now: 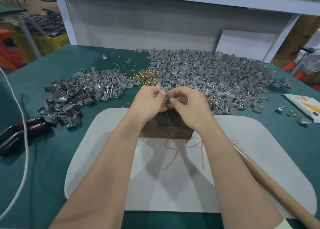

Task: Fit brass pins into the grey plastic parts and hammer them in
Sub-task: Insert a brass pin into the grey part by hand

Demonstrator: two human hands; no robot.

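Observation:
My left hand [149, 102] and my right hand [188, 105] meet above a dark wooden block [164, 128] on the white mat [242, 159]. Between their fingertips they pinch one small grey plastic part [167, 97]; whether a pin is in it I cannot tell. A little heap of brass pins [147, 74] lies just beyond my hands. A big pile of grey parts [207, 72] spreads to the right, a smaller pile [83, 90] to the left. The wooden hammer handle [270, 185] lies under my right forearm, its head hidden.
Two black tools marked TAPER [22, 130] and a white cord [20, 124] lie at the left on the green table [43, 168]. A white and orange packet [304, 105] and a few loose parts sit at the right. A grey-white shelf frame [155, 20] stands behind.

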